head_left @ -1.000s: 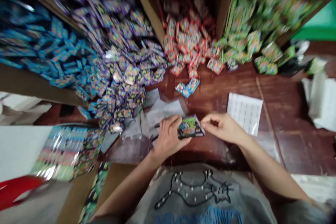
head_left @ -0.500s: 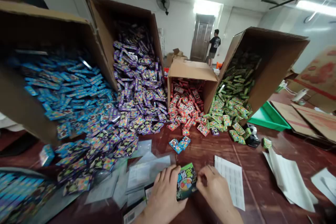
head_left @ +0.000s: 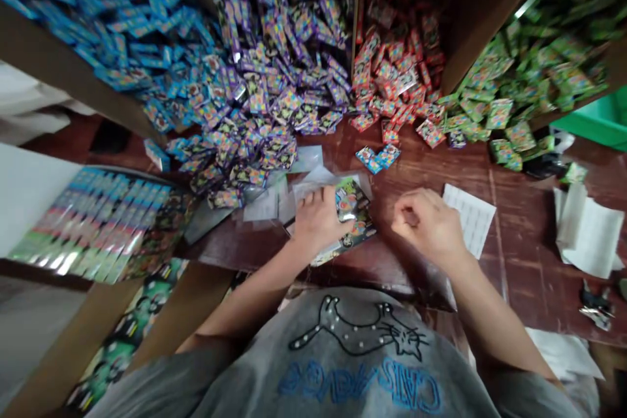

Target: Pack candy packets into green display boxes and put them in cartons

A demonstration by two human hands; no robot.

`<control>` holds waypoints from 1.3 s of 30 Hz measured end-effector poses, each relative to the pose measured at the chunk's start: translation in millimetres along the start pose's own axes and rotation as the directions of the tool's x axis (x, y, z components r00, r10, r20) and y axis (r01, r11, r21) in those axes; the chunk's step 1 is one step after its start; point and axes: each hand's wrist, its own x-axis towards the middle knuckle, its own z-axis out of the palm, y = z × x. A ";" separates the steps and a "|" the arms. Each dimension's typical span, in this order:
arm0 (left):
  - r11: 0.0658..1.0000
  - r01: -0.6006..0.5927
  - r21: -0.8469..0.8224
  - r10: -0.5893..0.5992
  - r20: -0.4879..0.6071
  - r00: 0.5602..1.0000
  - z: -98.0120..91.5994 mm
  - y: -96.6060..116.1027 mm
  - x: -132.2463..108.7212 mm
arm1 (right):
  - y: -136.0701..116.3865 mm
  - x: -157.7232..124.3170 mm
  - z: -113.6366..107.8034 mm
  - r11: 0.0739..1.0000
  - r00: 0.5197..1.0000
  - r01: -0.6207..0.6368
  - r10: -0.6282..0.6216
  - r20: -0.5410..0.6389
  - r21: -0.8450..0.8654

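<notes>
Near the table's front edge lies a dark flat packet with green and colourful print (head_left: 360, 212). My left hand (head_left: 318, 225) is closed on its left side, the thumb across its face. My right hand (head_left: 426, 222) is raised to the right of the packet, apart from it, with fingers curled and thumb and fingertips together; whether something small is between them is too blurred to tell. Clear plastic sleeves (head_left: 267, 204) lie left of my left hand. Two blue packets (head_left: 377, 158) lie beyond the dark packet. A printed white sheet (head_left: 470, 215) lies beside my right hand.
Heaps of blue (head_left: 132, 26), purple (head_left: 289, 59), red (head_left: 396, 72) and green packets (head_left: 539, 72) spill from cartons at the back. A tray of stacked packets (head_left: 98, 222) is at the left. Folded white paper (head_left: 590, 232) and keys (head_left: 595, 304) lie at the right.
The view has tilted down, and my shirt now shows. My right hand has moved away from the packet to the right. My left hand stays on the packet, which now shows more of its surface.
</notes>
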 end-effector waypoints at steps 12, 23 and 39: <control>0.995 0.021 -0.099 -0.026 -0.052 0.998 -16.1 18.4 -1.2 | -39.2 9.0 19.6 0.800 0.888 -0.374 0.163 0.431 0.469; 0.980 -0.048 -0.192 0.005 -0.217 0.976 -6.4 13.2 -1.5 | -41.5 -26.4 35.3 0.767 0.862 -0.503 0.409 0.301 0.398; 0.862 -0.494 -0.116 0.475 -0.156 0.866 -9.8 -18.4 -33.0 | -2.9 -21.5 10.6 0.638 0.837 -0.528 0.279 0.471 0.560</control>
